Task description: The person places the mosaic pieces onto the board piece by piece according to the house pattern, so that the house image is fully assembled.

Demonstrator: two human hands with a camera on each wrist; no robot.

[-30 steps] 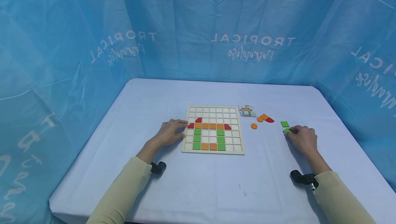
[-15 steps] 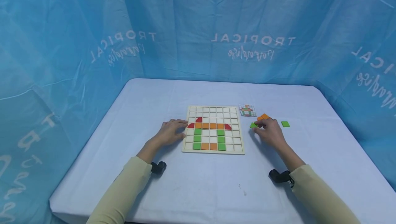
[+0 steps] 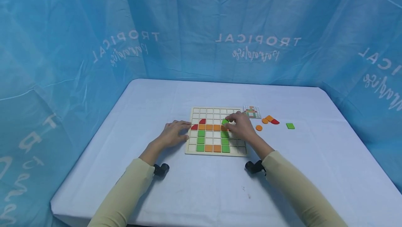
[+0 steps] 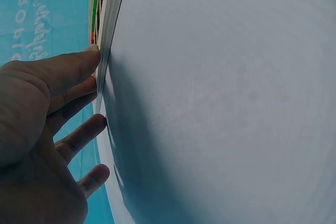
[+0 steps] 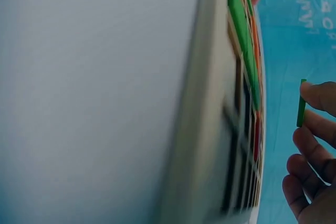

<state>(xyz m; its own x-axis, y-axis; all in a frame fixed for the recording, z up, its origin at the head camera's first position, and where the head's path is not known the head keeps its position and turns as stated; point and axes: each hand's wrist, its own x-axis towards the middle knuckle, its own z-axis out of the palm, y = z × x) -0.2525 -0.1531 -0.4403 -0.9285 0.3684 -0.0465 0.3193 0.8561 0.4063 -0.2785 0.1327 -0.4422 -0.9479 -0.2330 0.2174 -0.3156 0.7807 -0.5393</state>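
The right hand (image 3: 241, 126) of the person pinches one small green tile (image 3: 225, 121) between thumb and finger. In the head view this tile appears over the board (image 3: 210, 111), just past the right end of its row of orange tiles (image 3: 209, 127). In the right wrist view the tile stands on its edge in the fingers, apart from the board.

The left hand (image 3: 172, 134) has its fingers spread and loosely extended; it touches the left edge of the board and grips no tile.

The board lies near the middle of the table (image 3: 201, 188). Below the ends of the orange row, two columns of green squares (image 3: 201, 140) go down to the near edge of the board, and between them lie two orange squares (image 3: 212, 148). Two red pieces (image 3: 202, 121) sit by the left end of the row.

A picture card (image 3: 253, 113) lies beside the far right corner of the board. Between the card and the right edge of the table are orange pieces (image 3: 265, 120), a red piece (image 3: 275, 121) and a loose green square (image 3: 290, 126).
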